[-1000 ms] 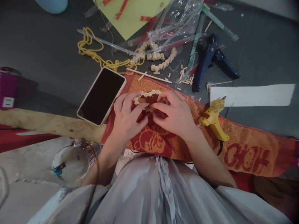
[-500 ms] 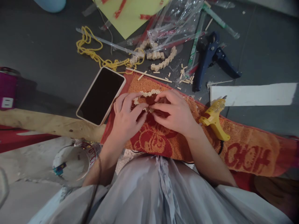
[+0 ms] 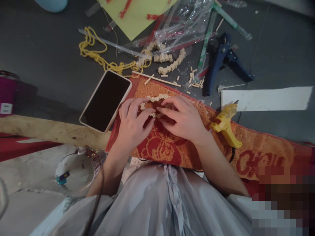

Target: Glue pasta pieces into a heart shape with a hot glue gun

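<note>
A curved chain of short pale stick pieces (image 3: pixel 158 97), joined side by side into a loop, lies over an orange and red towel (image 3: pixel 161 149). My left hand (image 3: pixel 134 123) grips its left and near side between thumb and fingers. From the right, my right hand (image 3: pixel 184 119) closes around the same chain, with fingertips at its near and far edges. My fingers cover part of the loop's right side. A yellow glue gun (image 3: pixel 226 126) rests on the towel to the right of my right hand. A phone with a dark screen (image 3: pixel 106 101) lies left of my left hand.
Beyond the towel lie more stick chains (image 3: pixel 172 65), loose cut pieces (image 3: pixel 195 80), yellow cord (image 3: pixel 94 54), clear plastic bags (image 3: pixel 184 23), blue cutters (image 3: pixel 218 62) and a white strip (image 3: pixel 267 99). A clear tub (image 3: pixel 75 172) stands below the table edge at left.
My right index fingertip has shifted slightly at the near side of the loop, uncovering more of it. My left hand keeps its grip.
</note>
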The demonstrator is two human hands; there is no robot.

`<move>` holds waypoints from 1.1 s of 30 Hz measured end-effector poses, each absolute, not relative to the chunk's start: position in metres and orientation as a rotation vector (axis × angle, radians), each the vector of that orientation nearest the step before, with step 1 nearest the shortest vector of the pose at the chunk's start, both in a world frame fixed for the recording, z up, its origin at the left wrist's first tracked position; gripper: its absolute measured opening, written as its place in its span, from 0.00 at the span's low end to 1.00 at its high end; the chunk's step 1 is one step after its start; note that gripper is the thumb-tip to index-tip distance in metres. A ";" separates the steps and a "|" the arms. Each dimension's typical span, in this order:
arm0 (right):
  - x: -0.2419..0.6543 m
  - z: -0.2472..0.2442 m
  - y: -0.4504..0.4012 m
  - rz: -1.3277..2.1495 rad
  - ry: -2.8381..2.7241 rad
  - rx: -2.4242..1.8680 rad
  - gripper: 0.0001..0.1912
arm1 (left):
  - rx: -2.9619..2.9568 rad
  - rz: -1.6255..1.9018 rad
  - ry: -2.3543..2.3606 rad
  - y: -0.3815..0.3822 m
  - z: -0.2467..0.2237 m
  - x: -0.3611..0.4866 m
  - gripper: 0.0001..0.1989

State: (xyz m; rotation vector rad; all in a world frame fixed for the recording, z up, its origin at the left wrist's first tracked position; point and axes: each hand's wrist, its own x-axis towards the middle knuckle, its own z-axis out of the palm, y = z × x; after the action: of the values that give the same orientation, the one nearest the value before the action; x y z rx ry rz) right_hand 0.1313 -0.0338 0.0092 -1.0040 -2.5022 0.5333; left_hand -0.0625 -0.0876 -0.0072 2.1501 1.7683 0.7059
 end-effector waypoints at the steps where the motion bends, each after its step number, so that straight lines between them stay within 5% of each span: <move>1: 0.132 0.009 -0.034 0.543 -2.489 -1.001 0.12 | 2.161 0.709 1.768 -0.088 -0.007 -0.063 0.11; 33: 0.131 0.003 -0.030 0.590 -2.436 -0.951 0.07 | 2.243 0.826 1.737 -0.087 -0.009 -0.064 0.10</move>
State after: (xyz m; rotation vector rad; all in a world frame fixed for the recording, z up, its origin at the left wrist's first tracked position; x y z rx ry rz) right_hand 0.1311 -0.0305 0.0031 -0.9509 -2.4364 0.5902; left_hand -0.0635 -0.0867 -0.0089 2.2431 1.7370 0.8260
